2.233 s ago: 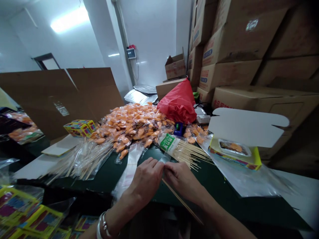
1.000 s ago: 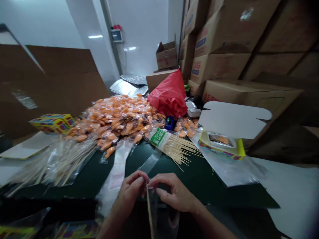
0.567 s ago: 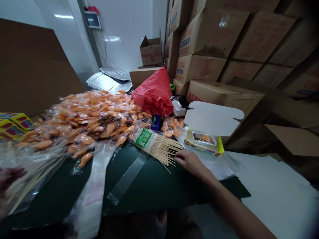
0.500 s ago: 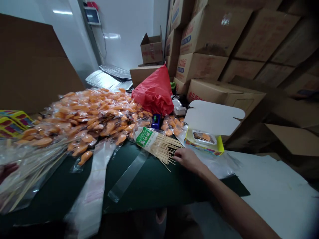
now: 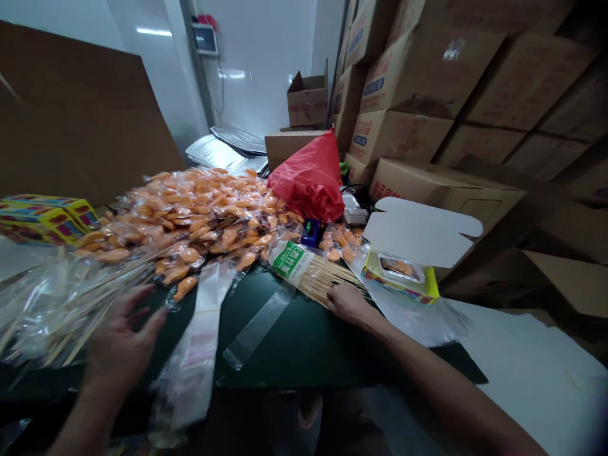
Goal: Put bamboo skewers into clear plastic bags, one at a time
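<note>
My right hand [image 5: 346, 303] lies on the loose ends of a bundle of bamboo skewers [image 5: 316, 275], whose paper sleeve has a green label. Its fingers cover the skewer tips, and I cannot tell if they grip them. My left hand [image 5: 121, 335] is spread open over the dark green table [image 5: 304, 342], holding nothing. It is nearest to a transparent bag of skewered orange sweets [image 5: 57, 310]. Between my hands lie a transparent plastic strip [image 5: 256, 326] and a long plastic bag with a white label [image 5: 194, 342].
A large heap of orange sweets in wrappers [image 5: 190, 221] covers the table's back. Behind it stand a red plastic bag [image 5: 308, 180] and a blue tape dispenser [image 5: 310, 233]. An open yellow display box [image 5: 399, 278] sits on the right, with stacked cardboard cartons [image 5: 403, 136] beyond.
My hands were together at the middle holding a single skewer. They have parted: my right hand moved to the skewer bundle, and my left hand moved left, now open.
</note>
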Tool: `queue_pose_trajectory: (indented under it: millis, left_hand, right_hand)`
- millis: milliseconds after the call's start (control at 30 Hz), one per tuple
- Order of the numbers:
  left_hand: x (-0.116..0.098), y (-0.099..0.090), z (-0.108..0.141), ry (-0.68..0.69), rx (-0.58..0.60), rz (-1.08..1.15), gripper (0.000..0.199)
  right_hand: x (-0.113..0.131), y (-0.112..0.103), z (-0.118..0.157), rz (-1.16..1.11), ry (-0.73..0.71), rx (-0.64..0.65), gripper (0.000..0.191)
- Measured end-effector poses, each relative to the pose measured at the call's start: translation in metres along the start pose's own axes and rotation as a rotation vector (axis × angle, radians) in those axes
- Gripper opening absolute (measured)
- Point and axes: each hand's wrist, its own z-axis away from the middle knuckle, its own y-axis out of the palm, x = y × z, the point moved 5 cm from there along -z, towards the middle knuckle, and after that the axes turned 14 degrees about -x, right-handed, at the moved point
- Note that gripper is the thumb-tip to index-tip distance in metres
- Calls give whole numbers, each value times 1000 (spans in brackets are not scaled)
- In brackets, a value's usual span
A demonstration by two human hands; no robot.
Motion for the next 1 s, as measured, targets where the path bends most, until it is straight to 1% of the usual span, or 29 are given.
queue_pose_trajectory:
  millis: [67, 167, 233, 300, 367, 433, 467, 533, 567, 633, 700, 767, 833, 867, 900, 933, 1000]
  left_hand:
    - [-23, 17, 33, -95, 174, 168, 54]
    - [-66, 44, 95, -241, 445, 397, 50]
    - [-92, 60, 136, -349, 654, 524, 44]
    - [-115, 75, 171, -459, 858, 639, 38]
    - [-133, 89, 196, -563, 1022, 712, 35]
    - [-149, 101, 210, -652, 1109, 753, 37]
    - [-157, 106, 213, -680, 1119, 772, 40]
    - [-172, 114, 210, -693, 1094, 828, 46]
    - [-178, 116, 205, -672, 1074, 858, 47]
    - [-189, 117, 193, -576, 1041, 891, 40]
    - [-192, 111, 179, -438, 1001, 859, 28]
    - [-188, 101, 163, -239, 901, 740, 21]
    - [-181, 91, 152, -18, 779, 593, 18]
    - [-177, 88, 151, 68, 746, 526, 19]
    - [-172, 87, 151, 120, 742, 478, 20]
    - [-166, 88, 154, 136, 757, 448, 22]
    - [-154, 93, 160, 102, 787, 422, 23]
  right_hand:
    - [-10, -5, 4, -42, -2, 8, 26]
    - [-35, -13, 17, -137, 11, 29, 26]
    - [-54, -16, 34, -230, 18, 70, 22]
    - [-71, -18, 57, -349, 28, 131, 23]
    - [-80, -18, 85, -459, 42, 184, 29]
    - [-77, -18, 109, -611, 70, 197, 34]
    - [-71, -17, 119, -724, 88, 191, 35]
    - [-50, -15, 130, -992, 120, 161, 34]
    - [-37, -13, 131, -1103, 121, 139, 33]
    - [-9, -10, 129, -1225, 78, 102, 31]
    - [16, -9, 121, -1246, -10, 76, 28]
    - [32, -13, 111, -1175, -102, 9, 24]
    - [36, -21, 99, -1081, -128, -135, 18]
    - [35, -26, 92, -1056, -113, -215, 18]
    - [35, -31, 86, -1058, -91, -283, 22]
    - [37, -35, 80, -1080, -72, -334, 26]
    - [45, -39, 70, -1134, -86, -382, 27]
